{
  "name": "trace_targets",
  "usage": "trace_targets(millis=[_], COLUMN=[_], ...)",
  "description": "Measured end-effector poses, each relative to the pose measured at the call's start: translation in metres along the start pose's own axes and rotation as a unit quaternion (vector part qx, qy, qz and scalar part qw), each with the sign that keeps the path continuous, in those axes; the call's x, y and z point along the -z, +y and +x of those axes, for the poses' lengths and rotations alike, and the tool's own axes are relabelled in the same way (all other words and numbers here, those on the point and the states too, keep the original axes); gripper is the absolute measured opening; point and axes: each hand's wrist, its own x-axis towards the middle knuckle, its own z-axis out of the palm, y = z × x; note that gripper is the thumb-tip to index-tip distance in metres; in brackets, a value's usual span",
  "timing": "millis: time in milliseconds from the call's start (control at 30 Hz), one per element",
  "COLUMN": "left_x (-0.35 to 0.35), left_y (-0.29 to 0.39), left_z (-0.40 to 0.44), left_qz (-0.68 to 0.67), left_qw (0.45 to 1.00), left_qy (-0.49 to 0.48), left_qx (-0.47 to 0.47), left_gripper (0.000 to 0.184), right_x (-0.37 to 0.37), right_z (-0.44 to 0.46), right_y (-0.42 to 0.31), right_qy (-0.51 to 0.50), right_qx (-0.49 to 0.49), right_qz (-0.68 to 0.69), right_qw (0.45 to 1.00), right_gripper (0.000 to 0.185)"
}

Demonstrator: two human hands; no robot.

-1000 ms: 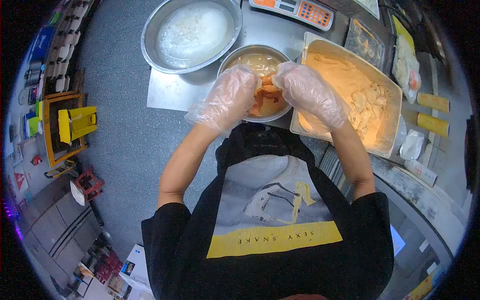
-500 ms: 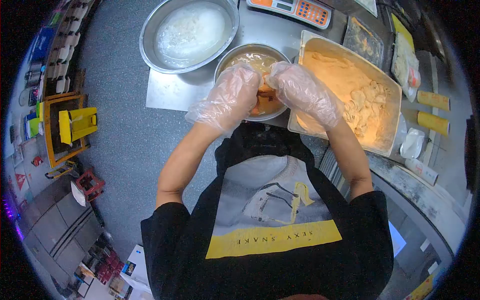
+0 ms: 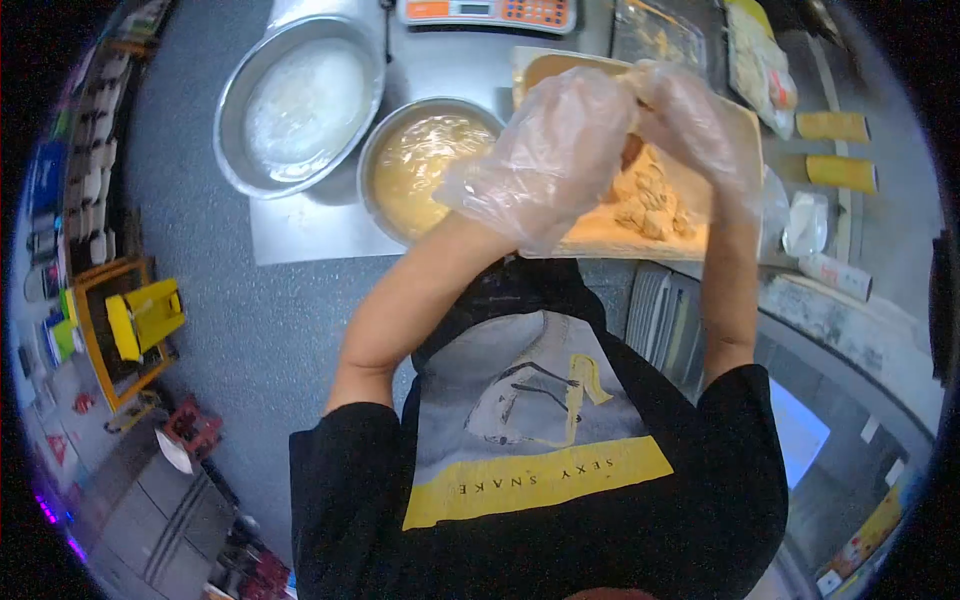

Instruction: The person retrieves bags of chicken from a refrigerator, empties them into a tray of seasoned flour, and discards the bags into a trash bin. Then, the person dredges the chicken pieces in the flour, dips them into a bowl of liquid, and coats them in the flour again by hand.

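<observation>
My left hand (image 3: pixel 570 140), in a clear plastic glove, is over the left part of a tray of orange powder (image 3: pixel 755 150). My right hand (image 3: pixel 695 125), gloved the same way, is beside it, the fingertips of both close together. Both hands look closed; between them shows a reddish-brown piece of food (image 3: pixel 632 150), mostly hidden by the gloves. Lumpy coated pieces (image 3: pixel 655 210) lie in the powder below. Left of the tray is a round metal bowl of yellowish liquid (image 3: pixel 410 185), partly behind my left glove.
A larger metal basin with whitish contents (image 3: pixel 232 140) stands to the left. An orange and white scale (image 3: pixel 485 12) sits at the back. A clear-walled container (image 3: pixel 660 35) is behind the tray, and yellow rolls (image 3: pixel 840 173) lie to the right.
Both hands have moved right, from over the bowl of liquid to over the powder tray, with the reddish-brown piece between them. The whole view has shifted too.
</observation>
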Motion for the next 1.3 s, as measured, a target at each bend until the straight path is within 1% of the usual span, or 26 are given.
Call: trace_targets(millis=[67, 100, 167, 233, 267, 333, 367, 433, 467, 533, 567, 667, 700, 767, 800, 833, 900, 967, 1000, 1033, 1067, 1100, 1167, 1200, 1267, 1300], left_x=[-0.049, -0.075, -0.122, -0.131, -0.134, -0.143, -0.15, -0.176, -0.193, -0.248, -0.273, -0.32, -0.324, -0.328, -0.333, -0.337, -0.329, -0.307, -0.299, -0.291, -0.286, -0.289, -0.295, -0.293, -0.287, -0.286], left_y=[-0.003, -0.002, -0.003, 0.008, 0.013, 0.016, 0.019, 0.025, 0.028, 0.019, 0.018, 0.029, 0.033, 0.039, 0.037, 0.032, 0.027, 0.032, 0.035, 0.04, 0.044, 0.044, 0.043, 0.04, 0.032, 0.033], left_z=[-0.007, -0.02, -0.045, -0.062, -0.064, -0.051, -0.043, -0.021, -0.009, 0.002, 0.006, 0.025, 0.03, 0.037, 0.034, 0.027, 0.028, 0.036, 0.038, 0.036, 0.033, 0.03, 0.023, 0.022, 0.022, 0.02], left_qz=[-0.044, -0.052, -0.005, -0.022, -0.033, -0.037, -0.039, -0.032, -0.024, -0.028, -0.033, 0.021, 0.024, 0.013, 0.018, 0.008, 0.003, -0.059, -0.055, -0.021, 0.012, 0.012, 0.015, 0.015, -0.097, -0.094], left_qw=[0.997, 0.997, 0.985, 0.979, 0.969, 0.965, 0.96, 0.952, 0.942, 0.945, 0.947, 0.938, 0.937, 0.914, 0.912, 0.92, 0.927, 0.9, 0.9, 0.906, 0.91, 0.91, 0.911, 0.91, 0.881, 0.878], left_qy=[0.033, 0.031, -0.099, -0.134, -0.17, -0.192, -0.212, -0.237, -0.26, -0.252, -0.245, -0.254, -0.255, -0.254, -0.258, -0.239, -0.224, -0.254, -0.256, -0.257, -0.259, -0.262, -0.291, -0.293, -0.243, -0.245], left_qx=[0.056, 0.051, 0.138, 0.155, 0.176, 0.177, 0.178, 0.194, 0.212, 0.208, 0.207, 0.235, 0.237, 0.317, 0.318, 0.311, 0.3, 0.35, 0.348, 0.336, 0.324, 0.32, 0.292, 0.293, 0.395, 0.4], left_gripper=[0.022, 0.022, 0.018, 0.017, 0.017, 0.019, 0.022, 0.022, 0.021, 0.024, 0.026, 0.028, 0.028, 0.03, 0.03, 0.033, 0.036, 0.034, 0.034, 0.034, 0.033, 0.033, 0.032, 0.032, 0.03, 0.03], right_x=[-0.026, -0.035, -0.043, -0.042, -0.042, -0.043, -0.044, -0.046, -0.049, -0.056, -0.089, -0.127, -0.132, -0.143, -0.144, -0.142, -0.124, -0.078, -0.056, -0.035, -0.026, -0.037, -0.063, -0.066, -0.072, -0.065], right_z=[-0.019, -0.029, -0.06, -0.101, -0.12, -0.16, -0.182, -0.217, -0.223, -0.231, -0.253, -0.258, -0.25, -0.252, -0.261, -0.272, -0.271, -0.258, -0.25, -0.244, -0.245, -0.256, -0.28, -0.284, -0.282, -0.283], right_y=[0.031, 0.029, 0.037, 0.059, 0.077, 0.122, 0.147, 0.191, 0.201, 0.22, 0.244, 0.241, 0.228, 0.223, 0.229, 0.235, 0.23, 0.227, 0.222, 0.214, 0.21, 0.214, 0.22, 0.228, 0.242, 0.241], right_qy=[0.016, -0.002, -0.02, -0.017, -0.018, -0.023, -0.022, -0.047, -0.046, -0.162, -0.108, -0.034, -0.026, -0.16, -0.159, -0.065, 0.035, 0.088, 0.092, -0.034, -0.162, -0.16, -0.1, -0.101, -0.135, -0.138], right_qx=[0.017, -0.036, -0.095, -0.1, -0.103, -0.193, -0.194, -0.328, -0.329, -0.372, -0.319, -0.316, -0.331, -0.249, -0.248, -0.289, -0.324, -0.251, -0.251, -0.362, -0.462, -0.466, -0.348, -0.349, -0.344, -0.342], right_qz=[-0.032, -0.059, -0.089, 0.045, 0.044, 0.082, 0.082, -0.046, -0.046, -0.12, -0.125, 0.06, 0.123, -0.05, -0.044, 0.078, 0.203, 0.1, 0.103, 0.087, 0.07, 0.072, 0.094, 0.096, 0.047, 0.052], right_qw=[0.999, 0.998, 0.991, 0.994, 0.994, 0.978, 0.977, 0.942, 0.942, 0.906, 0.933, 0.946, 0.935, 0.954, 0.955, 0.952, 0.923, 0.959, 0.958, 0.928, 0.869, 0.868, 0.927, 0.927, 0.928, 0.928], right_gripper=[0.005, 0.006, 0.006, 0.013, 0.013, 0.016, 0.016, 0.019, 0.019, 0.023, 0.026, 0.035, 0.037, 0.029, 0.029, 0.032, 0.035, 0.038, 0.038, 0.038, 0.038, 0.038, 0.034, 0.034, 0.031, 0.031])
